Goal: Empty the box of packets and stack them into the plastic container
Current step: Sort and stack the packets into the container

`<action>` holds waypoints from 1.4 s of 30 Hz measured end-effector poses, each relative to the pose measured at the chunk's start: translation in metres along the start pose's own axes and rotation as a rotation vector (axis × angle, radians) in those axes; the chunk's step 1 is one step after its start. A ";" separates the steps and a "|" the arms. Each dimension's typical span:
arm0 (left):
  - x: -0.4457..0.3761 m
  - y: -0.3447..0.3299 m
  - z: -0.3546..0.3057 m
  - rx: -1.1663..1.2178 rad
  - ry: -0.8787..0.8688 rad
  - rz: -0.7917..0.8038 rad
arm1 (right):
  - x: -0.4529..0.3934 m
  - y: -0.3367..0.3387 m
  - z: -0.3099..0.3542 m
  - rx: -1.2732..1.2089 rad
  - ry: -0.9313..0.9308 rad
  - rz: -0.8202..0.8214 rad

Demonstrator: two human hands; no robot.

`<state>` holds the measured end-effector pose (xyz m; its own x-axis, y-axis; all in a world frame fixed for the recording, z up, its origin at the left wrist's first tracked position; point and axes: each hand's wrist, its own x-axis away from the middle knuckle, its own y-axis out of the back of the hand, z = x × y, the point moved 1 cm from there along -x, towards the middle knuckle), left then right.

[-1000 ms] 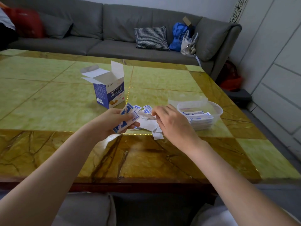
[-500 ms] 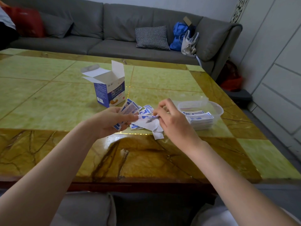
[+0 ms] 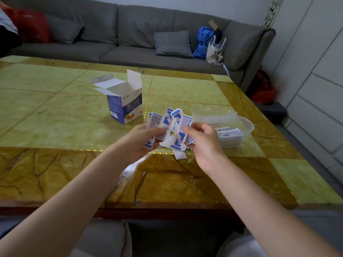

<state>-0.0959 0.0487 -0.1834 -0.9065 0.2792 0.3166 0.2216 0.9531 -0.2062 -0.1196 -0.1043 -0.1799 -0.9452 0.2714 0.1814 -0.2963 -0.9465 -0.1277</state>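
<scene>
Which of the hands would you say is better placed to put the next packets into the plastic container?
Probably the right hand: it grips packets just beside the plastic container, while the left hand sits farther away.

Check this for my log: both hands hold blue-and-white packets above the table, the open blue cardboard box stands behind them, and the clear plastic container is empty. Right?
Not quite. The head view shows the clear plastic container already holds stacked blue-and-white packets. The rest stands.
</scene>
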 end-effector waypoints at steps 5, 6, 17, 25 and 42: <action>0.002 -0.009 -0.001 -0.044 -0.024 0.063 | 0.003 -0.005 0.000 0.161 -0.028 0.135; 0.002 -0.008 -0.001 -0.047 -0.004 0.047 | 0.003 -0.003 0.003 0.147 -0.029 0.153; 0.004 -0.014 -0.001 -0.101 0.080 0.083 | 0.004 -0.001 0.008 0.048 0.025 0.125; 0.004 0.004 -0.004 -0.536 -0.015 0.056 | 0.003 0.005 0.024 0.826 0.603 0.317; 0.003 -0.002 -0.002 -0.623 -0.161 0.009 | 0.005 0.016 0.010 1.232 0.611 0.405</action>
<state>-0.0987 0.0477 -0.1805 -0.9355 0.3128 0.1645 0.3528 0.8533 0.3839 -0.1282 -0.1200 -0.1716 -0.9377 -0.3167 -0.1431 0.0092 -0.4342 0.9008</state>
